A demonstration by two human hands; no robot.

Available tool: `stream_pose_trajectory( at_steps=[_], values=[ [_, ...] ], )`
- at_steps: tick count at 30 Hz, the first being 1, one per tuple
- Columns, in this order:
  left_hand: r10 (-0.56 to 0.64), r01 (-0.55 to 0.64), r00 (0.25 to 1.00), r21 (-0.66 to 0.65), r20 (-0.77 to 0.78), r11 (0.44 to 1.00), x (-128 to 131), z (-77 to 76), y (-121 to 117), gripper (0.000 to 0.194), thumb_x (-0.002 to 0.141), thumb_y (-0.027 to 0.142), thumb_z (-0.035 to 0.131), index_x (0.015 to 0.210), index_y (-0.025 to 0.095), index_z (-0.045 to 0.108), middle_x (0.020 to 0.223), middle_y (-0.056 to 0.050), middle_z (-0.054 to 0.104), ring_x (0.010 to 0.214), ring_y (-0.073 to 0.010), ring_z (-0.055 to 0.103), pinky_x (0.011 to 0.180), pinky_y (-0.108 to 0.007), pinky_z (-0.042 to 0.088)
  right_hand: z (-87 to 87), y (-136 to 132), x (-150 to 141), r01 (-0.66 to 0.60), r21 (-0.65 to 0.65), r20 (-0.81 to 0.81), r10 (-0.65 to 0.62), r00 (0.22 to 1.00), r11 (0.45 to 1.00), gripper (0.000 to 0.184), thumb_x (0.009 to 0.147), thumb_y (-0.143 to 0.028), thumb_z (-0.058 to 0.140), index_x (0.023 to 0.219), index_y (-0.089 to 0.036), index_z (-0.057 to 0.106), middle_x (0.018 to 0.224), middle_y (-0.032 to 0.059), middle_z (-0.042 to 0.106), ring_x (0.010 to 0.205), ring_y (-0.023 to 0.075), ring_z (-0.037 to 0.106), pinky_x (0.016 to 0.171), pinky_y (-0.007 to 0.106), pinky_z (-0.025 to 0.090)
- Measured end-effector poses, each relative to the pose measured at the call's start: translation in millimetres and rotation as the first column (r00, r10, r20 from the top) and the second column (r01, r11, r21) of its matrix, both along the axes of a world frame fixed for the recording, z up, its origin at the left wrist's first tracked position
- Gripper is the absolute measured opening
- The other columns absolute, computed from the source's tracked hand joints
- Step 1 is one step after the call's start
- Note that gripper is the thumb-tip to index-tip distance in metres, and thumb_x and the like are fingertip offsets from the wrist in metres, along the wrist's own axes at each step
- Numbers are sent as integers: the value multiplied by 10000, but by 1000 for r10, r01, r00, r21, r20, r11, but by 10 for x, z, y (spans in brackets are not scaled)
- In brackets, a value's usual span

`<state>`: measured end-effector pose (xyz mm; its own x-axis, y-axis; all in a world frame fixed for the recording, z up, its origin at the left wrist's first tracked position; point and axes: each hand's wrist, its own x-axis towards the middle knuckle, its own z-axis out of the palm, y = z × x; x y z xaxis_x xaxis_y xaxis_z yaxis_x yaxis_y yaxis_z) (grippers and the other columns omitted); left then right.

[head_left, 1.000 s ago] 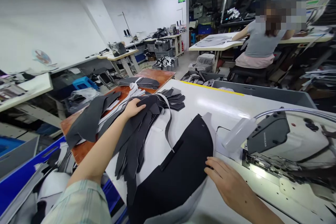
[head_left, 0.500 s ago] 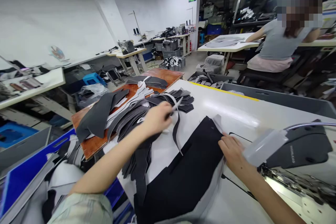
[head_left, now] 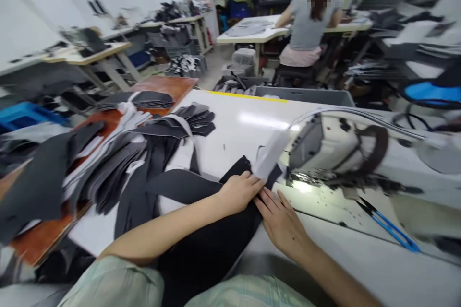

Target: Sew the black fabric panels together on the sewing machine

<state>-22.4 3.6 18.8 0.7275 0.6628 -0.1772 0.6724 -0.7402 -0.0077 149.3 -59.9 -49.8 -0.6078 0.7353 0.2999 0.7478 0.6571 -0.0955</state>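
Note:
A large black fabric piece (head_left: 211,249) hangs over the table's front edge toward my lap. My left hand (head_left: 237,194) is closed on the upper part of this fabric, its fingertips pinched at the edge. A dark grey fabric strip (head_left: 183,186) runs from the pile on the left to my left wrist. My right hand (head_left: 283,223) meets the left one from the other side, its fingers pressed together on the fabric edge. The sewing machine (head_left: 331,148) stands just beyond, with a translucent plastic guard (head_left: 272,153) above my fingertips. What lies under the fingers is hidden.
Stacks of cut grey pieces (head_left: 111,177) lie on a brown board (head_left: 173,87) and the white table (head_left: 230,120) at left. Blue-handled thread snips (head_left: 391,228) rest right of the machine. Behind the table stand grey crates (head_left: 306,96); a person (head_left: 306,24) sits farther back.
My left hand has come from the stacked pieces to the black fabric beside my right hand. The fabric's top edge is now nearer the machine. The view has turned right, showing the machine and snips.

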Motion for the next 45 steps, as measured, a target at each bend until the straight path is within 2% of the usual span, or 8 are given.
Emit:
stream_pose_trajectory(
  at_steps=[2,5,10,15,20,26,33,45],
  values=[
    [-3,3,1000,-43,10,999,-6,-37,-16,505,830,119,463,1334,138,441,1367,-118,501,1033,-231,556,776,-326,542,51,-27,59,23,-56,-32,-25,999,998,436,871,-127,430,1296,-148,526,1337,112,544,1285,266,427,1069,501,350],
    [-4,7,999,-71,46,997,7,-29,25,548,806,63,431,1347,152,456,1402,-108,480,1035,-216,569,859,-350,531,27,-16,51,66,-59,-67,-70,995,996,430,882,-117,424,1301,-75,507,1315,157,547,1270,285,439,1046,479,398],
    [-15,14,999,15,44,1000,231,53,113,470,887,89,366,1340,152,475,1408,-102,477,1116,-235,518,900,-372,514,16,7,-36,127,-53,-93,-132,987,990,431,839,-37,439,1256,-67,546,1263,198,557,1230,295,475,1049,457,404],
    [-146,144,987,-37,-64,989,465,13,134,358,902,135,396,1223,108,553,1406,-125,470,1070,-245,523,815,-343,525,207,-37,146,36,-210,-133,-65,989,977,367,858,-70,469,1197,-140,587,1273,153,565,1274,294,429,1063,537,355],
    [-176,169,982,-100,-65,980,488,7,137,408,835,67,423,1224,101,541,1396,-111,483,1017,-237,527,847,-345,517,290,-83,385,-19,-299,-150,-27,988,954,312,887,-60,429,1126,-149,609,1298,138,558,1295,269,409,1055,627,296],
    [-122,112,989,-129,-79,985,565,64,132,474,791,30,416,1245,118,520,1396,-119,475,1011,-239,527,829,-350,529,233,-95,439,-8,-263,-138,-29,990,965,317,863,-42,443,1115,-127,614,1298,165,553,1304,296,396,1044,620,311],
    [-157,150,987,-128,-43,980,622,34,140,513,808,36,376,1308,116,461,1402,-143,460,1029,-239,523,824,-362,531,214,-89,492,6,-232,-147,-41,988,973,300,879,-60,434,1107,-136,614,1284,166,562,1291,296,410,1028,628,326],
    [-141,131,988,-131,-66,983,712,44,163,467,810,43,385,1251,127,516,1331,-130,523,1002,-247,518,799,-366,525,189,-84,537,13,-214,-147,-45,988,977,289,874,-71,443,1101,-124,614,1267,174,569,1282,302,418,1024,650,309]
  ],
)
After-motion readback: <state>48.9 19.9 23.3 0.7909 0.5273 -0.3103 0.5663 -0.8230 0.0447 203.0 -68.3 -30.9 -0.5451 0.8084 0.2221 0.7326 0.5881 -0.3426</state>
